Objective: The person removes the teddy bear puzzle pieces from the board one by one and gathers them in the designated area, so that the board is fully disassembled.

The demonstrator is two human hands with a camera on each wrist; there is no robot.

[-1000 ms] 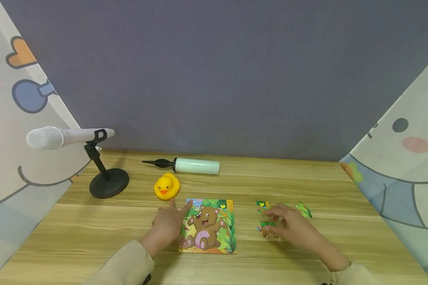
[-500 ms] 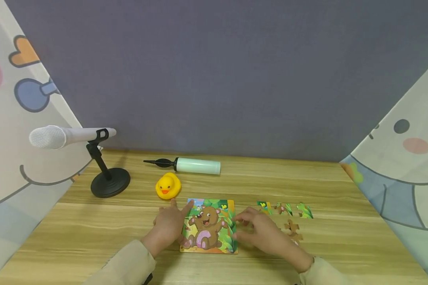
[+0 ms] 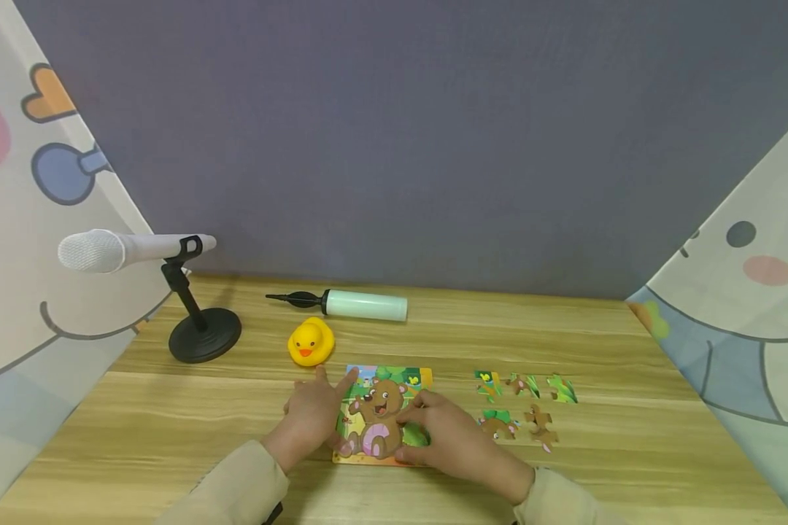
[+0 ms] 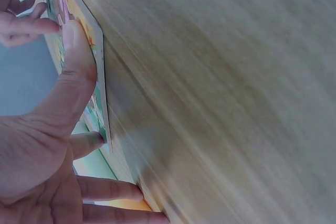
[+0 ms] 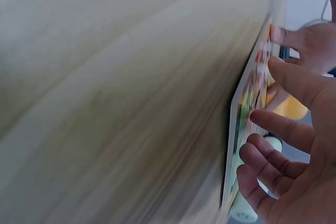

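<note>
A bear jigsaw puzzle (image 3: 376, 440) in a flat square tray lies at the table's middle. My left hand (image 3: 311, 415) rests at its left side, fingers spread, the thumb on the lower left corner. The left wrist view shows that thumb on the picture near the tray edge (image 4: 103, 51). My right hand (image 3: 448, 436) is over the puzzle's right part, thumb and index fingertips apart on its surface. No piece shows between them in the right wrist view. Right of it lie loose pieces: a duck piece (image 3: 488, 383), a bear-head piece (image 3: 497, 424) and several others.
Behind the puzzle sit a yellow rubber duck (image 3: 311, 342) and a pale green hand pump (image 3: 365, 305). A white microphone (image 3: 134, 249) on a black stand (image 3: 205, 335) is at the left. A grey panel (image 3: 400, 146) rises along the table's back edge.
My right hand has moved left from above the loose pieces onto the puzzle's right part, uncovering those pieces. My left hand has stayed at the puzzle's left side.
</note>
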